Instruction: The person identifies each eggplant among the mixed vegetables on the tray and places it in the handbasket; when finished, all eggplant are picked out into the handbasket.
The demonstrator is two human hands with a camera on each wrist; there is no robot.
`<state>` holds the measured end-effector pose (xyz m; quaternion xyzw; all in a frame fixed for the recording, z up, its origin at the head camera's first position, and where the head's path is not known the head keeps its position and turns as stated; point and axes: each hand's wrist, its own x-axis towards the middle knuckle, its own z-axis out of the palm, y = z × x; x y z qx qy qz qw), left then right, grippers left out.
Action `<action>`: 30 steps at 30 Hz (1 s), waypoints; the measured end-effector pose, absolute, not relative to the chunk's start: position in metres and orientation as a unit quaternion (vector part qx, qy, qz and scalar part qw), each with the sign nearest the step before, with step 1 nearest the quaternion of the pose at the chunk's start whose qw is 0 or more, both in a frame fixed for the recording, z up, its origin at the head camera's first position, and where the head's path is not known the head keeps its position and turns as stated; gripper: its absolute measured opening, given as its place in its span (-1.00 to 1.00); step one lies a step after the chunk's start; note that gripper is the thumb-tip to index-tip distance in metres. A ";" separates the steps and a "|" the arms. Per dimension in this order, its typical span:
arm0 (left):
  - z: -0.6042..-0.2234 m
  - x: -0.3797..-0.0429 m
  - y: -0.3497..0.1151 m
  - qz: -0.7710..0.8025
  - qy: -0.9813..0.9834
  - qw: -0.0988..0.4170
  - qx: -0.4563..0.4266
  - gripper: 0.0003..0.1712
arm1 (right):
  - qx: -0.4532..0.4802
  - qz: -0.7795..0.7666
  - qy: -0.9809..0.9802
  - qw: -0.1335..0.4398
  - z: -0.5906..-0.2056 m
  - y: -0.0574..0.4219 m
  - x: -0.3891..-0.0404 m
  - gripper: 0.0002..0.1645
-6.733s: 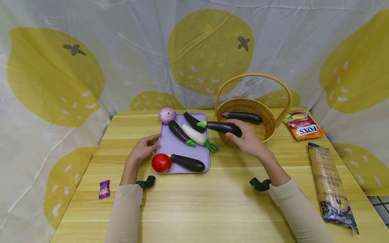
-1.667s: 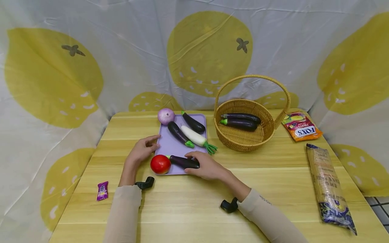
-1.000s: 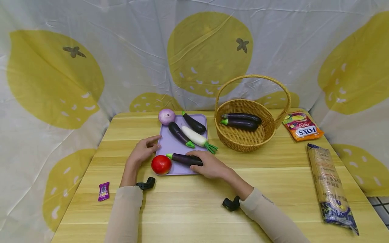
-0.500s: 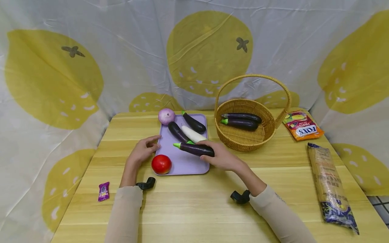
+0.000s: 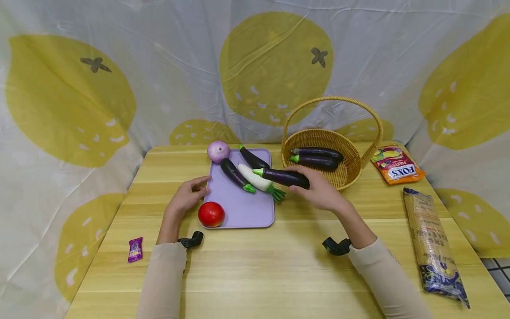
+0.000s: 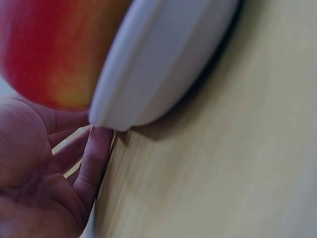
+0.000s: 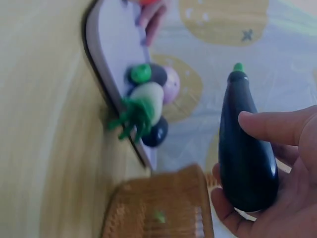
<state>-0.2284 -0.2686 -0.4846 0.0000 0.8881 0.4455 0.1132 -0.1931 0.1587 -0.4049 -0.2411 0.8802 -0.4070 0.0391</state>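
Observation:
My right hand (image 5: 320, 189) grips a dark eggplant (image 5: 287, 177) round its thick end, its green stem pointing left. The eggplant is in the air between the lilac tray (image 5: 239, 212) and the wicker basket (image 5: 314, 190); the right wrist view shows thumb and fingers round the same eggplant (image 7: 243, 148). My left hand (image 5: 188, 195) rests at the tray's left edge, fingers loosely bent and touching the rim. On the tray lie two eggplants (image 5: 235, 173), a white radish (image 5: 253, 178) with green leaves, a purple onion (image 5: 218, 151) and a red tomato (image 5: 211, 214). Two eggplants (image 5: 316, 162) lie in the basket.
The basket's tall handle (image 5: 332, 98) arches over its opening. Right of it lie a Foxs candy bag (image 5: 397, 165) and a long pasta packet (image 5: 436, 246). A small purple wrapped sweet (image 5: 135, 249) lies at the left. A lemon-print cloth (image 5: 171, 79) hangs behind the table.
The right hand has put one eggplant in the basket, then lifted another from the tray's front and carried it up and right towards the basket. The left hand has stayed put.

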 end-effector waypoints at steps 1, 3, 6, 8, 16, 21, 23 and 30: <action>-0.485 -0.228 -0.269 0.445 0.888 0.113 0.000 -0.42 | -0.241 -0.405 0.881 0.030 -0.405 0.163 -0.194 -0.39; -0.485 -0.227 -0.268 0.445 0.889 0.112 -0.001 -0.42 | -0.239 -0.400 0.885 0.015 -0.404 0.171 -0.197 -0.39; -0.485 -0.227 -0.268 0.443 0.889 0.113 -0.003 -0.42 | -0.227 -0.393 0.891 0.008 -0.402 0.182 -0.201 -0.39; -0.485 -0.227 -0.269 0.443 0.889 0.114 -0.005 -0.42 | -0.215 -0.390 0.896 0.011 -0.400 0.189 -0.204 -0.39; -0.485 -0.227 -0.269 0.447 0.887 0.114 -0.007 -0.42 | -0.165 -0.380 0.910 0.024 -0.403 0.219 -0.220 -0.40; -0.485 -0.227 -0.269 0.447 0.887 0.112 -0.006 -0.43 | -0.150 -0.375 0.914 0.028 -0.409 0.232 -0.232 -0.40; -0.485 -0.227 -0.269 0.446 0.888 0.111 -0.005 -0.43 | -0.143 -0.371 0.917 0.035 -0.412 0.237 -0.237 -0.41; -0.485 -0.228 -0.267 0.441 0.891 0.110 -0.002 -0.43 | -0.126 -0.342 0.928 0.079 -0.422 0.248 -0.252 -0.42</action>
